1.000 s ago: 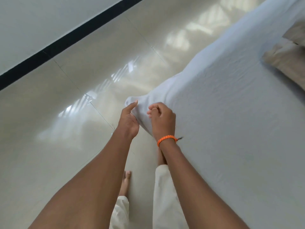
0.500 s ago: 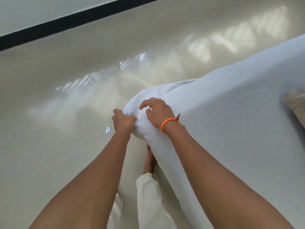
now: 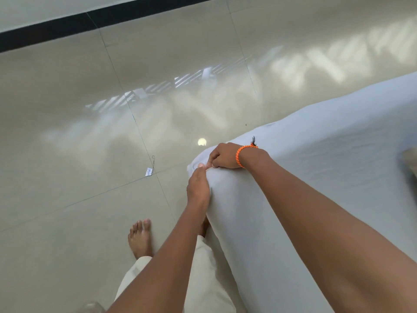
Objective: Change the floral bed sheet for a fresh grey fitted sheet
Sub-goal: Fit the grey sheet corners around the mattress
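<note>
The pale grey fitted sheet (image 3: 327,177) covers the bed, which fills the right side of the head view. Both hands meet at its near corner. My left hand (image 3: 198,186) grips the sheet's corner fabric from the floor side, thumb up against the cloth. My right hand (image 3: 223,155), with an orange braided band on the wrist, pinches the same corner from above, fingers curled into the fabric. The floral sheet is not in view.
Glossy beige floor tiles (image 3: 90,199) spread to the left, with a black skirting band (image 3: 112,21) along the wall. A small tag with a string (image 3: 149,171) lies on the floor near the corner. My bare foot (image 3: 140,238) stands beside the bed. A beige pillow edge (image 3: 409,160) shows at far right.
My hands have stayed at the sheet's corner while the view swung left and down. The right hand has shifted further over the corner, and the left hand now grips from the side.
</note>
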### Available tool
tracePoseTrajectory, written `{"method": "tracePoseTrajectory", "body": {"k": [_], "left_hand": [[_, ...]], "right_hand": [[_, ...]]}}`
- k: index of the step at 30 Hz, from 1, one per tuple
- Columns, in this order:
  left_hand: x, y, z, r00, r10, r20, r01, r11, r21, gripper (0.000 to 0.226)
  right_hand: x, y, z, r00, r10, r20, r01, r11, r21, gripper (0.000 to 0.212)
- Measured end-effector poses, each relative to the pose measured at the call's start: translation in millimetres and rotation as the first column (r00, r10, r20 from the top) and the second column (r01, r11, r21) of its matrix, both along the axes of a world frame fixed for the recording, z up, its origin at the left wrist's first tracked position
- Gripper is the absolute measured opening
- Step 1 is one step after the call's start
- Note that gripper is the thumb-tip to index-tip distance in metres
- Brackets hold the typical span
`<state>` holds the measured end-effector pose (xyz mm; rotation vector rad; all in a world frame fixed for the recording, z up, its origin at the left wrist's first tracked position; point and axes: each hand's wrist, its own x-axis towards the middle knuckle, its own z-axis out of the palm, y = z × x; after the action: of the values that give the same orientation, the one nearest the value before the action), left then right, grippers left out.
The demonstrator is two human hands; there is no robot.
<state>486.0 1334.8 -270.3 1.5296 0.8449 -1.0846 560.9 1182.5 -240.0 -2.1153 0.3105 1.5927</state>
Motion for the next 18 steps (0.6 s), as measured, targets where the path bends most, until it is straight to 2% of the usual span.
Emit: {"method": "tracePoseTrajectory", "body": {"k": [3, 5, 7, 12, 15, 18], "left_hand": [[-6.5, -5.9, -4.2, 0.992, 0.113, -0.052, -0.112, 0.994, 0.013, 0.054], [-2.7, -5.7, -7.2, 0.988, 0.115, -0.104, -0.11, 0.993, 0.052, 0.065], [3.8, -1.8, -12.6, 0.974, 0.104, -0.202, -0.097, 0.994, 0.041, 0.079], [-11.1, 5.8, -18.4, 0.928, 0.247, -0.279, -0.276, 0.959, -0.07, 0.038], [-27.2, 7.5, -27.0, 0.916, 0.271, -0.295, -0.312, 0.945, -0.1, 0.044], [-30.7, 0.9, -23.4, 0.883, 0.309, -0.353, -0.37, 0.921, -0.12, 0.041]], "right_hand": [[2.3, 12.1, -8.6, 0.971, 0.221, -0.089, -0.225, 0.973, -0.04, 0.043], [4.9, 13.9, -17.5, 0.959, 0.254, -0.125, -0.264, 0.962, -0.067, 0.047], [6.9, 14.5, -14.6, 0.956, 0.248, -0.158, -0.264, 0.961, -0.087, 0.042], [11.1, 13.7, -18.1, 0.913, 0.326, -0.246, -0.364, 0.923, -0.128, 0.034], [12.7, 8.1, -31.7, 0.893, 0.333, -0.304, -0.401, 0.893, -0.202, 0.048], [16.8, 3.7, -35.3, 0.879, 0.347, -0.325, -0.435, 0.864, -0.254, 0.032]]}}
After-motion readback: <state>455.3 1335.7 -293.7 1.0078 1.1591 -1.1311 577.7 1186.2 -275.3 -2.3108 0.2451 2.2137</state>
